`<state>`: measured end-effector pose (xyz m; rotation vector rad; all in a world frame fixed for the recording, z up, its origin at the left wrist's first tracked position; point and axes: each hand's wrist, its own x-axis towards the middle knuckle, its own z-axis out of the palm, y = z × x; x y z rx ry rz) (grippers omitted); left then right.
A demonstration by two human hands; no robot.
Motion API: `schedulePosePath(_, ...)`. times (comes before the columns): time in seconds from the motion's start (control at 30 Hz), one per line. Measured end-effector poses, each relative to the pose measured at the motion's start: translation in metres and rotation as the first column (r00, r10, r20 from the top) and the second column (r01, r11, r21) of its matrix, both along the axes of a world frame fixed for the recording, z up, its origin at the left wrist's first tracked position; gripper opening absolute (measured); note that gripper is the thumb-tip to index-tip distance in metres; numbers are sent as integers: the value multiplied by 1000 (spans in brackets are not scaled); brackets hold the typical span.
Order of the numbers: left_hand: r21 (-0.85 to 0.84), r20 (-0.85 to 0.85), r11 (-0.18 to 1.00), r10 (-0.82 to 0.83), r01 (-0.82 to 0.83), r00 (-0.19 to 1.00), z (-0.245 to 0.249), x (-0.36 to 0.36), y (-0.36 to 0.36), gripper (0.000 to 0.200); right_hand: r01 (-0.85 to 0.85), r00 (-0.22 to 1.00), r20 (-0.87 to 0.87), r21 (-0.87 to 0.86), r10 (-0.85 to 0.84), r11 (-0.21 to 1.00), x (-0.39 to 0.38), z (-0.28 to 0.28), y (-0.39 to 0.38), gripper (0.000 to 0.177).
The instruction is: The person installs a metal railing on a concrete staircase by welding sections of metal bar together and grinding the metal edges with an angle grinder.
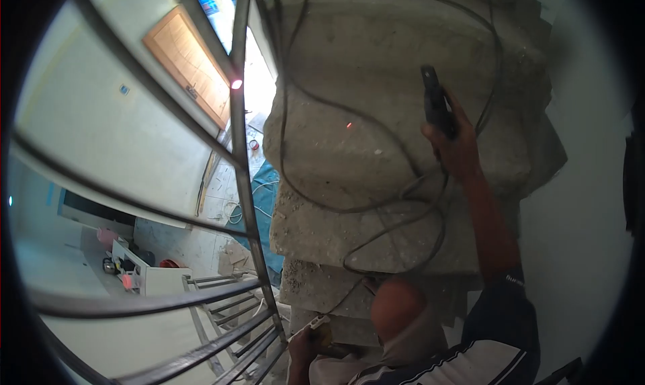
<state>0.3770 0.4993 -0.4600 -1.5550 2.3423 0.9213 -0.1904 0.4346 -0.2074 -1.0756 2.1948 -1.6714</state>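
My right hand [457,150] is wrapped around a black handheld tool [436,103], whose narrow end points up over the rough concrete steps [349,69]. Low in the view, my left hand [306,348] is closed beside a pale piece with holes [316,323] and something yellowish [324,334]; what exactly it grips is unclear. A rounded skin-coloured shape, apparently a bare knee [400,308], shows between the hands. Dark cable [396,208] loops over the steps below the tool. A small red glowing spot [349,125] lies on the concrete to the tool's left.
Metal railing bars [243,150] run along the left edge of the steps. Beyond them are a wooden door [191,69], blue sheeting [269,217], pale cable and a white cabinet [158,281] on a lower level. A pale wall [584,250] borders the right side.
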Motion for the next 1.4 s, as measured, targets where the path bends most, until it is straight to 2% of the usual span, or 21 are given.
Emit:
schedulePosePath(0.03,-5,44,1000,-12,12,999,23,-5,-4,44,11,1000,26,-32,-10,999,-7,4,16,94)
schedulePosePath(0.13,113,109,990,72,-84,991,114,-29,-19,46,39,947,-313,-105,-70,994,-31,3,40,98)
schedulePosePath(0.2,171,113,970,156,-174,981,165,-52,-30,42,-83,994,-51,203,96,976,-23,20,43,103)
schedulePosePath(0.27,71,149,995,63,-74,987,197,-87,-55,39,-257,966,108,249,237,934,-17,25,24,108)
schedulePosePath(0.4,-20,82,995,98,-97,992,244,-141,-98,37,-306,948,206,381,243,872,-5,29,-46,111)
schedulePosePath(0.47,-113,-8,965,237,-236,972,277,-165,-110,37,-408,907,349,587,236,699,-2,26,-72,112)
schedulePosePath(0.53,-113,-43,966,227,-230,973,294,-162,-115,35,-389,908,362,543,210,744,3,23,-70,111)
schedulePosePath(0.6,-116,-92,950,282,-291,955,308,-160,-116,34,-333,920,359,500,159,800,4,24,-47,111)
schedulePosePath(0.67,-119,-118,958,246,-260,962,301,-136,-109,34,-4,988,157,72,-7,997,13,28,-5,108)
schedulePosePath(0.73,-142,-136,940,291,-309,947,295,-114,-93,35,319,939,-135,-10,-317,948,6,4,45,106)
schedulePosePath(0.8,-96,-146,925,351,-367,925,294,-96,-70,36,542,832,-215,116,-512,832,-14,-18,94,104)
schedulePosePath(0.87,-126,-86,935,323,-332,942,302,-76,-52,38,579,815,-241,323,-527,749,-49,-28,122,103)
schedulePosePath(0.97,-98,-46,949,297,-300,954,308,-50,-34,37,584,805,-306,560,-509,587,-97,-9,121,99)
schedulePosePath(1.03,-123,1,963,243,-241,970,319,-36,-22,39,640,767,-560,641,-312,424,-108,3,111,94)
schedulePosePath(1.07,-146,-1,954,263,-261,965,328,-34,-20,39,629,776,-550,633,-308,451,-100,9,109,94)
schedulePosePath(1.13,-215,7,967,144,-139,990,348,-37,-23,40,567,812,-483,526,-327,634,-74,35,115,90)
schedulePosePath(1.17,-228,-19,964,137,-137,990,356,-38,-25,38,465,880,-348,492,-324,736,-40,38,123,84)
schedulePosePath(1.23,-273,-129,958,58,-91,990,380,-49,-31,37,47,971,184,469,-150,882,51,90,123,63)
schedulePosePath(1.3,-331,-233,942,-15,-65,972,417,-70,-43,37,-254,967,116,319,229,913,135,136,116,53)
schedulePosePath(1.37,-393,-326,912,-259,119,909,474,-94,-53,35,-527,802,-140,290,580,799,177,214,93,53)
schedulePosePath(1.4,-399,-331,912,-243,98,912,496,-100,-54,35,-611,694,-214,329,687,720,191,257,81,55)
